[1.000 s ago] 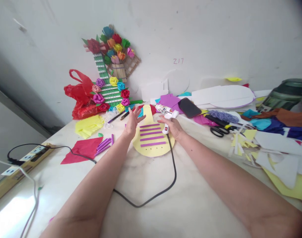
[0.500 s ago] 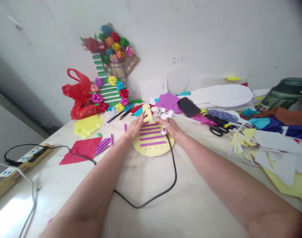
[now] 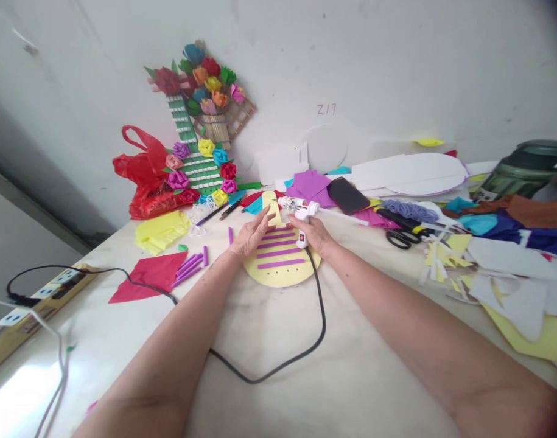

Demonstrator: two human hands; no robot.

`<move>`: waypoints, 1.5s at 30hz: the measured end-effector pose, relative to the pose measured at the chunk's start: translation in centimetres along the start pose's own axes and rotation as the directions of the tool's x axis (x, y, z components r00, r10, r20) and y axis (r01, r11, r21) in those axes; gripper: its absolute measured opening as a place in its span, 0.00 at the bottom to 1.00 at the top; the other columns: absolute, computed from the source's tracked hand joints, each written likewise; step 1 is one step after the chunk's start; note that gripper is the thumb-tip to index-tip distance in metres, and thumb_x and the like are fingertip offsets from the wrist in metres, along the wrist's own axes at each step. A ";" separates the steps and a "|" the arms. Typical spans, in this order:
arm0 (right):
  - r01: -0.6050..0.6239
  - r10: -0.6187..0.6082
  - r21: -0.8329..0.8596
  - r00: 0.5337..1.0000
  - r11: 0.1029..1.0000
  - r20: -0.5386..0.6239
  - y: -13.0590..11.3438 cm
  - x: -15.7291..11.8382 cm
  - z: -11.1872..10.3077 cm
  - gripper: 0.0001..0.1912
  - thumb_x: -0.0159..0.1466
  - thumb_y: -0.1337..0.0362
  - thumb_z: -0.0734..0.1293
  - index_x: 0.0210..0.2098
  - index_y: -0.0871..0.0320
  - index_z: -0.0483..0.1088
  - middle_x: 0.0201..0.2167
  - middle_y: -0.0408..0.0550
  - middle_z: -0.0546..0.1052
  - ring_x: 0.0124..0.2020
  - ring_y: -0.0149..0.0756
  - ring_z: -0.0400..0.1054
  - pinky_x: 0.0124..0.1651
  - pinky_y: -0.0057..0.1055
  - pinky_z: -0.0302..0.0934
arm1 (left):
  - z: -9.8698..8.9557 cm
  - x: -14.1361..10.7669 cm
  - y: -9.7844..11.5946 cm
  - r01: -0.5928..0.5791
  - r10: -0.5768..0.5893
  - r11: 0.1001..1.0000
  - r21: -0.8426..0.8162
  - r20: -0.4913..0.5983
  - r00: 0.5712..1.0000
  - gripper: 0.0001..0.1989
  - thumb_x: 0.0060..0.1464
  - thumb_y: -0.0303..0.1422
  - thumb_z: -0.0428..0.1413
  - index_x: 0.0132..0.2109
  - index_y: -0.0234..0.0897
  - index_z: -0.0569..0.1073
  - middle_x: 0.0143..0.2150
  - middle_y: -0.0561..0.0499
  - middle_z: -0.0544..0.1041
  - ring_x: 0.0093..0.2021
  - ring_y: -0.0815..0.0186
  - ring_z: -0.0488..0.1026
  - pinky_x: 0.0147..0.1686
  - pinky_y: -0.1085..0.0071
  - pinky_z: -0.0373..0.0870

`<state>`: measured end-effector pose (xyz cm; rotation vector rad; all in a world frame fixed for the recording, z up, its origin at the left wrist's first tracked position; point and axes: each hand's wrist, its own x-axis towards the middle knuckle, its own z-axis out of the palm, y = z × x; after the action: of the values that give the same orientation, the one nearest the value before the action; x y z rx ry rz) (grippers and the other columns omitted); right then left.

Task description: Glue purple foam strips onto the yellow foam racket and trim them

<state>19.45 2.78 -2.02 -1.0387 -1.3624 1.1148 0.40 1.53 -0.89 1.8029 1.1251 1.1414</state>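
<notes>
My right hand [image 3: 318, 236] is wrapped round the grip of a white hot glue gun [image 3: 302, 213]. A glue stick [image 3: 344, 216] juts from its back, and its nozzle points left over the neck of a pale yellow guitar-shaped cutout [image 3: 282, 277]. Purple strips [image 3: 280, 264] lie in rows across the cutout's round body, with small dark dots below them. My left hand [image 3: 251, 235] rests at the cutout's left side, fingers stretched out near the neck and holding nothing I can see. The gun's black cord [image 3: 322, 316] loops across the table under my left forearm.
Left of the cutout lie several purple rolls [image 3: 188, 267] and red paper [image 3: 145, 277]. A power strip [image 3: 41, 301] runs along the left edge. Behind stands a flower-decorated green guitar [image 3: 198, 173]. To the right are a phone [image 3: 348, 196], scissors [image 3: 402, 238] and paper scraps [image 3: 506, 304].
Both hands and the glue gun have barely moved. The left fingers have shifted slightly, and the whole view has tilted a touch.
</notes>
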 end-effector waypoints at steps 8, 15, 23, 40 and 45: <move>-0.009 0.009 0.037 1.000 0.999 0.007 0.2 0.1 0.1 0.20 0.51 0.52 0.67 0.38 0.59 0.74 0.34 0.47 0.78 0.39 0.40 0.69 0.44 0.36 0.60 | -0.2 0.1 -0.2 -0.017 0.016 0.996 -0.085 -0.012 1.000 0.32 0.53 0.53 0.44 0.60 0.43 0.62 0.55 0.43 0.70 0.50 0.53 0.71 0.54 0.56 0.59; -0.011 0.009 0.094 1.000 0.996 0.022 0.6 0.1 0.0 0.22 0.50 0.51 0.68 0.40 0.59 0.74 0.35 0.48 0.78 0.37 0.39 0.70 0.42 0.35 0.61 | -1.5 0.7 -0.5 -0.015 -0.027 0.980 -0.196 -0.211 0.977 0.34 0.54 0.54 0.41 0.59 0.34 0.64 0.45 0.41 0.77 0.52 0.54 0.69 0.58 0.55 0.52; -0.012 0.012 0.108 1.000 0.994 -0.002 0.5 0.1 0.0 0.23 0.49 0.50 0.68 0.38 0.60 0.74 0.33 0.48 0.78 0.38 0.40 0.70 0.42 0.35 0.61 | -2.5 1.5 -2.5 0.133 -0.074 0.984 0.118 -0.407 0.910 0.20 0.45 0.39 0.58 0.47 0.41 0.73 0.52 0.44 0.72 0.57 0.51 0.62 0.59 0.54 0.50; -0.002 0.004 0.089 1.000 0.996 -0.014 1.2 0.3 -0.1 0.21 0.49 0.51 0.68 0.37 0.60 0.75 0.32 0.46 0.78 0.36 0.40 0.70 0.41 0.35 0.61 | -2.1 1.6 -4.2 0.234 -0.040 0.804 0.547 -0.343 0.938 0.21 0.43 0.44 0.57 0.46 0.45 0.73 0.59 0.49 0.66 0.67 0.55 0.33 0.60 0.54 0.20; 0.000 0.001 0.096 1.000 0.995 -0.009 1.3 0.3 -0.1 0.22 0.50 0.51 0.68 0.37 0.59 0.74 0.32 0.47 0.78 0.36 0.40 0.70 0.40 0.35 0.61 | -2.3 1.7 -2.5 0.200 0.007 0.841 0.502 -0.380 0.925 0.15 0.44 0.42 0.57 0.41 0.44 0.75 0.53 0.47 0.71 0.66 0.53 0.42 0.61 0.53 0.23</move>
<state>19.55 3.30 -3.23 -0.9732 -1.2893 1.1629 -2.04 4.30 -1.74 1.9431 1.8957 1.2166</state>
